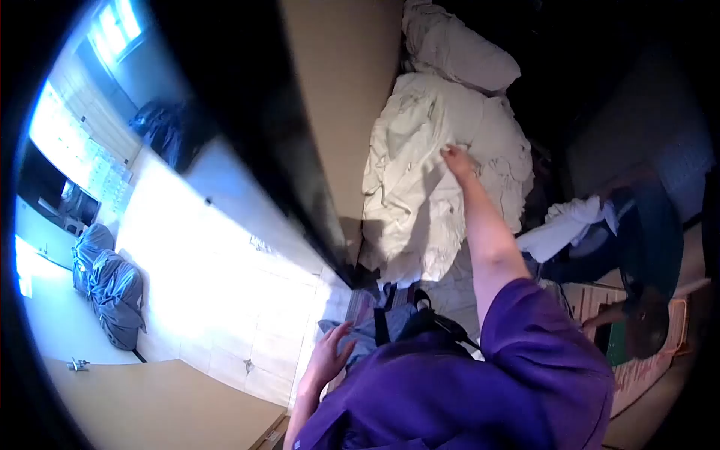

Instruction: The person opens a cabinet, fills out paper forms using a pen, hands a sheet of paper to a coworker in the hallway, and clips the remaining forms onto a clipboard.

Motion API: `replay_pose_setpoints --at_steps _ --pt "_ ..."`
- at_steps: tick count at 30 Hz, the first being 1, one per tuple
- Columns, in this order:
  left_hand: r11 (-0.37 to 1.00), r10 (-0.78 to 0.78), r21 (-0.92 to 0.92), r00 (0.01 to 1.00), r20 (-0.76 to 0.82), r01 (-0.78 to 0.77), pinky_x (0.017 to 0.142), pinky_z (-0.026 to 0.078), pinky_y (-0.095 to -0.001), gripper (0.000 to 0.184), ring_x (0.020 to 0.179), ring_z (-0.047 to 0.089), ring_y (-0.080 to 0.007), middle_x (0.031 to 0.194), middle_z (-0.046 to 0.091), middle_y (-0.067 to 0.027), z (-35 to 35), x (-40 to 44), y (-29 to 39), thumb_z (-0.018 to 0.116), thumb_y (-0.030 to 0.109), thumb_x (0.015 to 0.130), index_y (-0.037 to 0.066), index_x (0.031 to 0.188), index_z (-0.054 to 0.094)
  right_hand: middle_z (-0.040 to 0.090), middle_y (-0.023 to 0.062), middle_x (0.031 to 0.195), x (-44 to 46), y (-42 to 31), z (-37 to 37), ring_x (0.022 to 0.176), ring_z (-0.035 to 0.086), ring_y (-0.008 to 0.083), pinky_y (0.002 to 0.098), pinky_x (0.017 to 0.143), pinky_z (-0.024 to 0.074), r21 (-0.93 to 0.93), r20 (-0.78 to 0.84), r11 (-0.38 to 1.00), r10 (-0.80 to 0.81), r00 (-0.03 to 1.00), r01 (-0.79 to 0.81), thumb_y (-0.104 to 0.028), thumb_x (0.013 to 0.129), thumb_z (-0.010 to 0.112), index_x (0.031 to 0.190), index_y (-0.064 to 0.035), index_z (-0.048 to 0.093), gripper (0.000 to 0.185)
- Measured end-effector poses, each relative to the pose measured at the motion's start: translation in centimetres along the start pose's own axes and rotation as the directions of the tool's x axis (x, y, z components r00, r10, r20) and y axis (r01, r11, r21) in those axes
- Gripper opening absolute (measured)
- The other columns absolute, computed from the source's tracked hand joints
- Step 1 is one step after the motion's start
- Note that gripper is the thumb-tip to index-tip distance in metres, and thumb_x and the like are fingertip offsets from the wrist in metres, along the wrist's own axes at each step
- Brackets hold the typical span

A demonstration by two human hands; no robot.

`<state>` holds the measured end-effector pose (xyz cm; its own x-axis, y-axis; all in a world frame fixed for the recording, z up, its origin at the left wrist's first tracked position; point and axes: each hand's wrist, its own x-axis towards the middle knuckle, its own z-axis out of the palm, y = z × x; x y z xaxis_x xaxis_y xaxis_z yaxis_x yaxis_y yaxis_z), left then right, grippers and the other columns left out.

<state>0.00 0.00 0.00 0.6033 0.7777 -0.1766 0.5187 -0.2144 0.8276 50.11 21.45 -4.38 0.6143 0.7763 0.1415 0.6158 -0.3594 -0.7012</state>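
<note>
The right hand point(459, 162) reaches far over the pale cloth pile point(427, 187), which lies right of the tan panel point(352, 82). Its fingers are partly curled at the cloth; whether they grip any, I cannot tell. Near and to the left, the left hand point(328, 360) is open, fingers loosely spread beside the grey-blue cloth point(361, 334).
</note>
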Motion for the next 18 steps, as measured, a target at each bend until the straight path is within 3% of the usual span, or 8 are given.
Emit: replay_pose_setpoints --at_steps 2,4,8,9,13,15,17,18 --pt "0.979 -0.204 -0.014 0.979 0.013 0.204 0.081 0.047 -0.0382 0.044 0.098 0.058 -0.0320 0.105 0.060 -0.0188 -0.8 -7.4 -7.3 0.061 0.023 0.083 0.006 0.122 0.048 0.059 0.0070 0.115 -8.2 2.9 4.2 0.106 0.055 0.0194 0.0306 0.088 0.0430 0.327 0.263 0.941 -0.003 0.965 -0.086 -0.044 0.086 0.053 0.121 -0.0049 0.054 0.052" --pt "0.937 -0.345 -0.041 0.937 0.046 0.347 0.079 0.048 -0.0379 0.046 0.097 0.060 -0.0314 0.102 0.061 -0.0184 -3.2 -12.4 -12.5 0.063 0.026 0.083 0.007 0.122 0.048 0.062 0.0076 0.099 -18.8 7.6 9.3 0.083 0.059 0.0231 0.0385 0.071 0.0457 0.473 0.459 0.712 0.303 0.835 -0.519 -0.044 0.088 0.049 0.103 -0.0107 0.061 0.039" --pt "0.892 -0.444 -0.057 0.894 0.061 0.448 0.079 0.048 -0.0370 0.045 0.094 0.061 -0.0292 0.097 0.063 -0.0162 -8.5 -16.9 -18.1 0.060 0.030 0.084 0.008 0.121 0.050 0.059 0.0006 0.077 -36.7 8.9 11.0 0.066 0.052 0.0145 0.0354 0.055 0.0431 0.060 0.717 0.536 0.564 0.410 -0.842 -0.031 0.084 0.057 0.093 -0.0171 0.061 0.018" --pt "0.901 -0.431 -0.043 0.902 0.029 0.432 0.079 0.048 -0.0369 0.044 0.093 0.061 -0.0290 0.097 0.063 -0.0160 -11.2 -16.3 -18.3 0.060 0.030 0.085 0.008 0.121 0.050 0.063 0.0014 0.089 -38.1 14.5 16.2 0.075 0.056 0.0143 0.0375 0.063 0.0463 -0.061 0.756 0.708 0.493 0.431 -0.704 -0.033 0.084 0.057 0.101 -0.0175 0.064 0.024" --pt "0.936 -0.332 -0.168 0.934 -0.129 0.309 0.081 0.047 -0.0378 0.039 0.094 0.059 -0.0320 0.098 0.063 -0.0170 -19.4 -12.0 -23.1 0.058 0.025 0.086 0.009 0.121 0.050 0.064 0.0019 0.096 -36.1 0.8 25.5 0.082 0.058 0.0132 0.0356 0.067 0.0475 -0.339 0.936 0.863 0.350 -0.041 -0.375 -0.036 0.085 0.054 0.105 -0.0169 0.064 0.029" --pt "0.972 -0.227 -0.105 0.949 -0.217 0.209 0.079 0.047 -0.0371 0.039 0.092 0.059 -0.0309 0.097 0.062 -0.0162 -24.1 -9.7 -24.2 0.058 0.026 0.086 0.011 0.121 0.049 0.064 0.0044 0.098 -34.3 -4.5 33.6 0.086 0.059 0.0136 0.0328 0.071 0.0476 -0.157 0.982 0.941 0.182 -0.058 0.299 -0.038 0.086 0.050 0.111 -0.0165 0.062 0.034" --pt "0.970 -0.225 -0.146 0.943 -0.247 0.194 0.078 0.047 -0.0370 0.039 0.091 0.059 -0.0307 0.095 0.062 -0.0159 -29.5 -7.7 -26.4 0.058 0.025 0.086 0.011 0.121 0.049 0.065 0.0052 0.104 -32.1 -15.5 40.9 0.091 0.060 0.0202 0.0323 0.078 0.0468 -0.280 0.938 0.896 0.331 -0.100 0.345 -0.031 0.085 0.050 0.116 -0.0119 0.059 0.038" --pt "0.960 -0.277 -0.113 0.934 -0.225 0.257 0.077 0.047 -0.0374 0.039 0.092 0.059 -0.0309 0.097 0.061 -0.0162 -32.4 -7.2 -27.8 0.057 0.025 0.086 0.012 0.122 0.048 0.064 0.0111 0.101 -31.5 -18.1 46.0 0.087 0.061 0.0266 0.0356 0.077 0.0467 0.016 1.000 0.859 -0.027 0.014 0.513 -0.030 0.084 0.047 0.115 -0.0098 0.058 0.039"
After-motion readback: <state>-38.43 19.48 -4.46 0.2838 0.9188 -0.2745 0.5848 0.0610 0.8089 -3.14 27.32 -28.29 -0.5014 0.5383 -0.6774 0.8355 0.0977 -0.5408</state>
